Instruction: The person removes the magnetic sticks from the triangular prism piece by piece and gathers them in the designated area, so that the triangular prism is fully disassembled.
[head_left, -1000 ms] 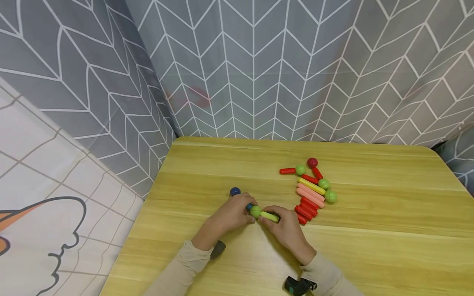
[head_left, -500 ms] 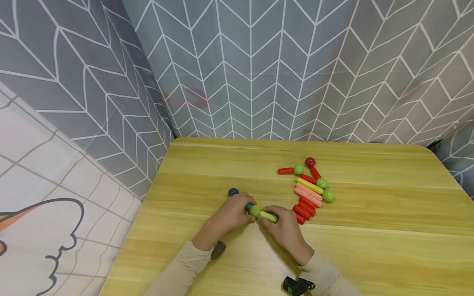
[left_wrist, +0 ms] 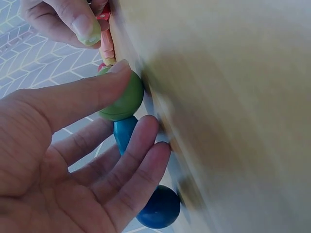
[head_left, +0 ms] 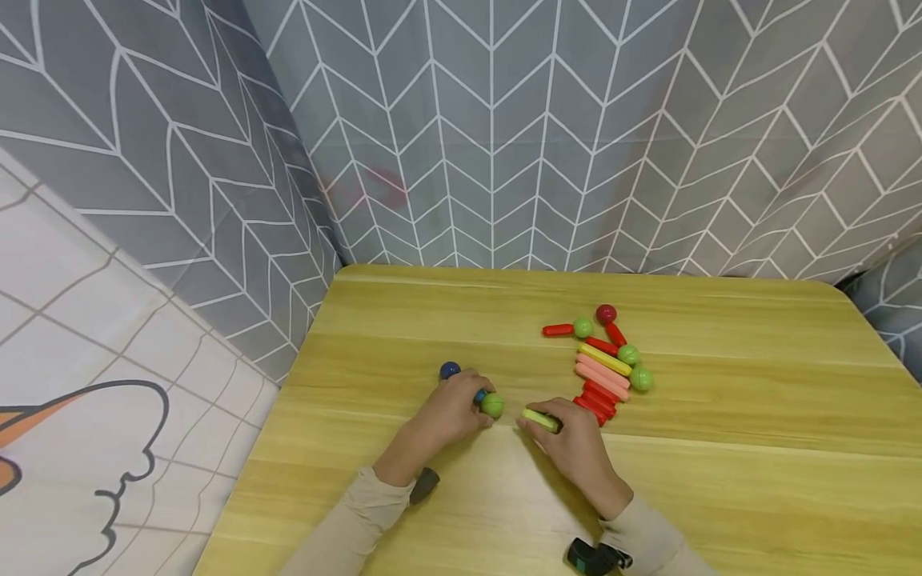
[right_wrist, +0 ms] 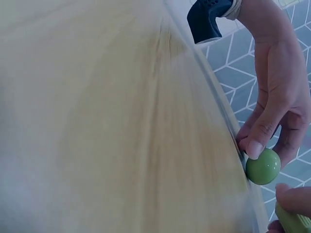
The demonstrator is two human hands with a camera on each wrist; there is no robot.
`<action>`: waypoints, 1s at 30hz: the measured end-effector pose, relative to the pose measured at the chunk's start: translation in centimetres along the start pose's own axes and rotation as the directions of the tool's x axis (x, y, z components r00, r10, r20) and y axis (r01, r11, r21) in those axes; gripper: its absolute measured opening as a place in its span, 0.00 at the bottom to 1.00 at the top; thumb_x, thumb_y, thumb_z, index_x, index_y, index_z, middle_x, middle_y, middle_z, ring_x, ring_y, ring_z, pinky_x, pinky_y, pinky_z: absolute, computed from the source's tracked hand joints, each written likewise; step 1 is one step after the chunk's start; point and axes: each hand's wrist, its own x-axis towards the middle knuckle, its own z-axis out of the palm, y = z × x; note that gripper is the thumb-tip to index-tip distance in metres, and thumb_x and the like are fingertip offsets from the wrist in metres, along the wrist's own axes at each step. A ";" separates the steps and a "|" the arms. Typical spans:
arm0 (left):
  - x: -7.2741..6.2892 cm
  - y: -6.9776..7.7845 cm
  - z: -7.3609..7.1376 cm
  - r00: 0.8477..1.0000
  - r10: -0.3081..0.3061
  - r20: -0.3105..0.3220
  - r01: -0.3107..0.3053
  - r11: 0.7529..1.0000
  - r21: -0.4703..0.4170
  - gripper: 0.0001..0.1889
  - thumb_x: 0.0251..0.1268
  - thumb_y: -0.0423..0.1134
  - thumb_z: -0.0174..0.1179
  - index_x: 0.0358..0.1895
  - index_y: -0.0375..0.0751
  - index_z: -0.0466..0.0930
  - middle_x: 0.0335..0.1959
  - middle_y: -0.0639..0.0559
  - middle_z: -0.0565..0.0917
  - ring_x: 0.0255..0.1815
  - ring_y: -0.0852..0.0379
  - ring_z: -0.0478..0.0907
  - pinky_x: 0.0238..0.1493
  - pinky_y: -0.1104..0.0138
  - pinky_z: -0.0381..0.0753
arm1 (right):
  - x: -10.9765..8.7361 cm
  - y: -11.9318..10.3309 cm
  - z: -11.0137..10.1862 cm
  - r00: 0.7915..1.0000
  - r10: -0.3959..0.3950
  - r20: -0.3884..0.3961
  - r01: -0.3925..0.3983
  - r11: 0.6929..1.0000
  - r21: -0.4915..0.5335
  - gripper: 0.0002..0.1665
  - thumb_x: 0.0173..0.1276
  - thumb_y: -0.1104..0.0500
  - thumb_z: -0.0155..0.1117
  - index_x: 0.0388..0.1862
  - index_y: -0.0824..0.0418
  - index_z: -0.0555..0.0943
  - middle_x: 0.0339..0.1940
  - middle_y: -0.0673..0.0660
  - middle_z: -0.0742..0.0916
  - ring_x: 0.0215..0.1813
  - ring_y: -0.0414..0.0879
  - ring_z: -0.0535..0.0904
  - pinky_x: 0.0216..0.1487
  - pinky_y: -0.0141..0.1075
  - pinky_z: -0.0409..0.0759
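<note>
My left hand (head_left: pixel 448 410) holds a green ball (head_left: pixel 493 406), its thumb lying on the ball in the left wrist view. A blue rod (left_wrist: pixel 124 130) meets that ball and runs behind the fingers. Beyond them, a dark blue ball (head_left: pixel 450 370) shows at the far side of the hand. My right hand (head_left: pixel 579 444) pinches a yellow-green stick (head_left: pixel 540 420) between thumb and fingers, a short gap away from the green ball. The stick's other end is hidden in the hand.
On the wooden table (head_left: pixel 756 384), right of the hands, lie several red sticks (head_left: pixel 596 400), pink sticks (head_left: pixel 603 376) and a yellow stick (head_left: pixel 603 359). Green balls (head_left: pixel 642 379) and a dark red ball (head_left: pixel 606 314) join this group. A grey patterned curtain (head_left: pixel 490 144) hangs behind.
The yellow-green stick was against the green ball earlier; my right hand has drawn it away to the right. My left hand and its pieces have shifted only slightly.
</note>
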 end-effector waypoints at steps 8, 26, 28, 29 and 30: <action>-0.1 0.0 -0.3 1.000 -0.020 -0.024 0.020 0.999 -0.028 0.22 0.54 0.33 0.74 0.54 0.41 0.84 0.52 0.47 0.84 0.52 0.48 0.82 0.55 0.54 0.82 | -0.2 -0.1 -0.3 1.000 -0.003 -0.017 0.002 0.998 -0.068 0.14 0.53 0.59 0.81 0.37 0.61 0.88 0.35 0.55 0.91 0.40 0.48 0.88 0.42 0.43 0.85; 0.0 -1.5 -1.4 0.991 -0.001 -0.137 0.001 1.000 0.003 0.22 0.51 0.26 0.73 0.51 0.43 0.86 0.47 0.48 0.81 0.52 0.48 0.76 0.57 0.53 0.79 | -0.6 0.2 -0.8 0.997 -0.073 -0.037 0.062 0.967 -0.246 0.15 0.49 0.57 0.84 0.34 0.62 0.90 0.27 0.51 0.81 0.32 0.40 0.69 0.29 0.29 0.67; 0.2 -1.7 -1.5 0.988 0.002 -0.155 0.003 0.999 0.035 0.21 0.51 0.26 0.73 0.51 0.44 0.86 0.51 0.47 0.82 0.57 0.45 0.75 0.61 0.50 0.78 | -0.7 0.2 -0.8 0.996 -0.084 -0.039 0.071 0.963 -0.261 0.15 0.48 0.56 0.84 0.33 0.62 0.89 0.26 0.51 0.82 0.31 0.40 0.69 0.29 0.29 0.66; 0.2 -1.8 -1.6 0.988 0.000 -0.154 0.007 0.999 0.044 0.21 0.53 0.27 0.73 0.52 0.44 0.86 0.54 0.46 0.81 0.60 0.44 0.74 0.63 0.48 0.76 | -0.7 0.2 -0.8 0.995 -0.093 -0.041 0.078 0.960 -0.270 0.15 0.48 0.57 0.85 0.32 0.62 0.89 0.26 0.51 0.82 0.30 0.40 0.68 0.28 0.29 0.65; 0.3 -1.9 -1.6 0.989 -0.003 -0.147 0.010 0.999 0.051 0.21 0.54 0.27 0.72 0.53 0.44 0.85 0.58 0.46 0.81 0.64 0.43 0.73 0.66 0.46 0.74 | -0.7 0.3 -0.8 0.994 -0.103 -0.044 0.086 0.956 -0.281 0.16 0.47 0.56 0.85 0.32 0.62 0.89 0.25 0.51 0.82 0.29 0.40 0.68 0.28 0.29 0.65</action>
